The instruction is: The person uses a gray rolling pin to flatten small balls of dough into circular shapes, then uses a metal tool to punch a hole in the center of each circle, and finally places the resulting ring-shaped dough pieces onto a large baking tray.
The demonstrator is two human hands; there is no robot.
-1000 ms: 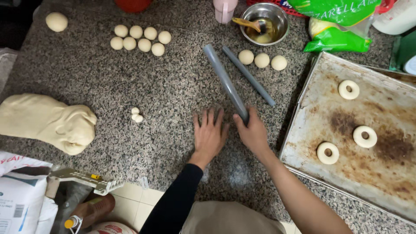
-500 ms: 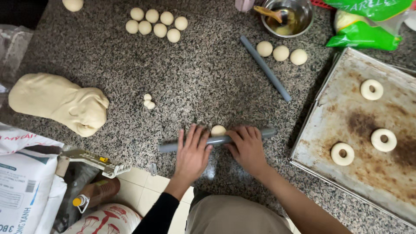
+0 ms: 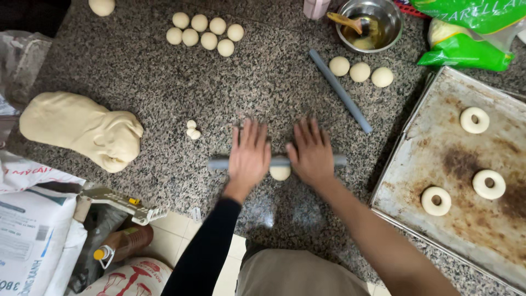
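Speckled granite counter (image 3: 137, 71) | grey rolling rod (image 3: 279, 161) lies left-right over pale dough ball (image 3: 280, 173) | my left hand (image 3: 249, 156), right hand (image 3: 311, 156) flat, fingers spread, equally near.

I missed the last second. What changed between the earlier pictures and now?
Both hands, left and right, turned one grey rod crosswise and now press it flat over a dough ball. The second rod, big dough lump and tray stayed.
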